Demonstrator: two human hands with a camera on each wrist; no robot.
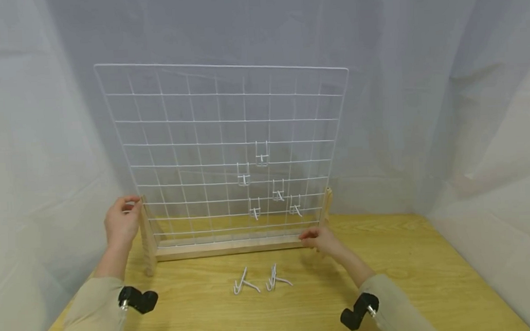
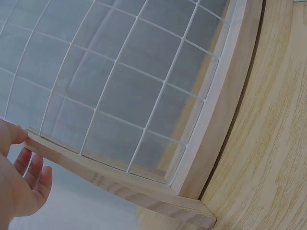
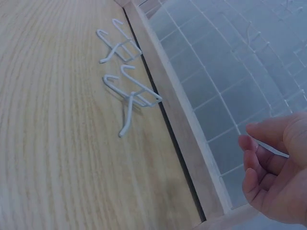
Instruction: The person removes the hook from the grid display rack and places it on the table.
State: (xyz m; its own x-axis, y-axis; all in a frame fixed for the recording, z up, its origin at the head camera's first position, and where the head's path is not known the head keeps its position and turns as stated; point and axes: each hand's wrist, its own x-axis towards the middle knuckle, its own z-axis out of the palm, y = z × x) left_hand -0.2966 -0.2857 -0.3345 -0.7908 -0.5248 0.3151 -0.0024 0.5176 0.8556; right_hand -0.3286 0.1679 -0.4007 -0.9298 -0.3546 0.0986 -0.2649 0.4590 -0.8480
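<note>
- Head view: a white wire grid [image 1: 222, 143] is standing upright in a wooden stand [image 1: 233, 248] on the yellowish desk [image 1: 270, 314], with pale sheeting [image 1: 421, 131] hanging behind and to the sides.
- Five white hooks [image 1: 244, 180] are hanging on the grid, right of its middle and at staggered heights.
- Two loose hooks [image 1: 273, 277] are lying side by side on the desk, in front of the stand.
- The person's left hand [image 1: 123, 223] is reaching to the top of the left post [image 1: 147, 233], thumb and a fingertip pinching its end.
- The right hand [image 1: 322, 239] is hovering by the right end of the stand's bottom rail; from here I'm failing to tell whether it is touching.
- Both arms are wearing light sleeves [image 1: 94, 308], a black device [image 1: 140, 301] sitting near each wrist.
- Left wrist view: the left post is running from the fingertips down to the desk, while the other fingers are bending loosely beside it; the grid's lower corner is resting where post and rail are meeting.
- Right wrist view: the right fingers are curving inward in front of the grid, thumb and index tips nearly meeting. The loose hooks are lying just beside the rail, and some hanging ones are showing faintly at upper right.
</note>
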